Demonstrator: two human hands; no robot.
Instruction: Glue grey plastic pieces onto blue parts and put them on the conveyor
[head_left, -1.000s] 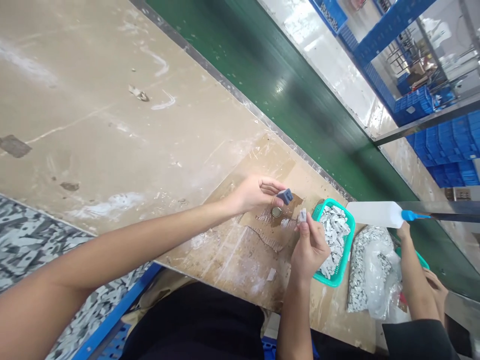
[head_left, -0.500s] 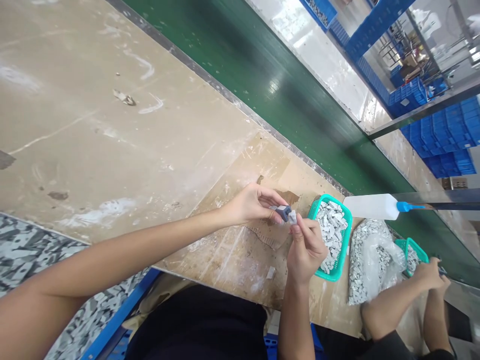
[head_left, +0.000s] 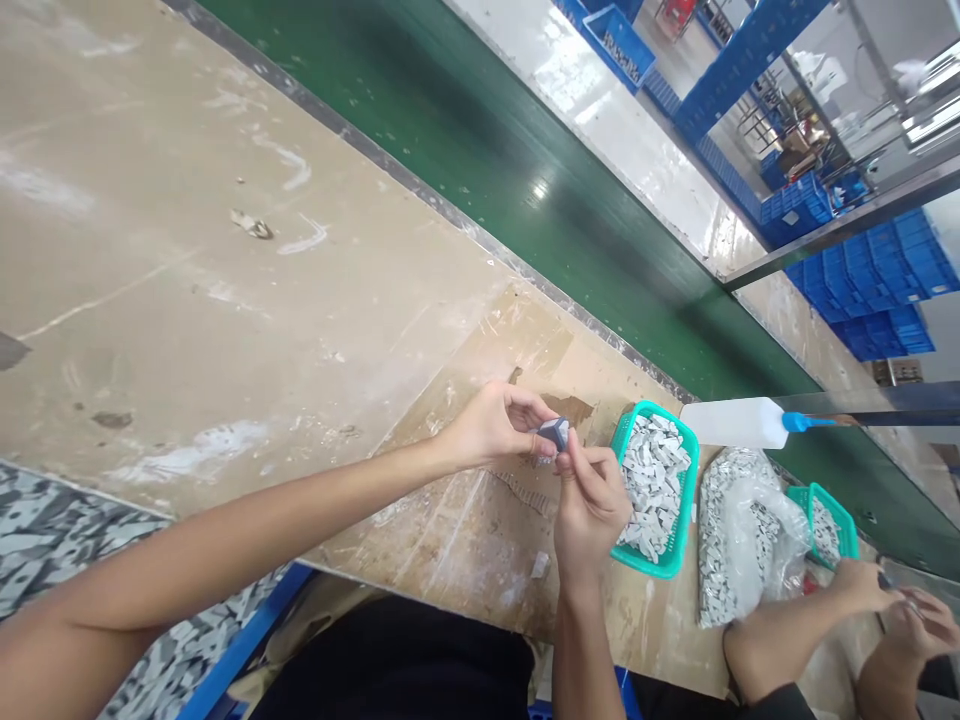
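Note:
My left hand (head_left: 499, 425) pinches a small dark grey plastic part (head_left: 554, 433) between thumb and fingers, above the bench. From the right, my right hand (head_left: 592, 495) has its thumb and fingertips pressed against the same part, at a pale grey piece (head_left: 562, 428) set against the dark one. How far the pale piece sits inside cannot be made out. Just right of my right hand stands a green basket (head_left: 686, 510) filled with small white and grey pieces (head_left: 652, 480).
A white squeeze bottle (head_left: 735, 423) with a blue nozzle lies beyond the basket. Right of it are a clear bag of pieces (head_left: 739, 540), a smaller green basket (head_left: 847, 535) and a co-worker's hands (head_left: 892, 600). A green conveyor belt (head_left: 540, 190) runs along the bench (head_left: 262, 330).
The pale piece, held apart from the dark part's end before, now meets it. My right hand has moved left towards my left. The co-worker's hands have shifted right and down.

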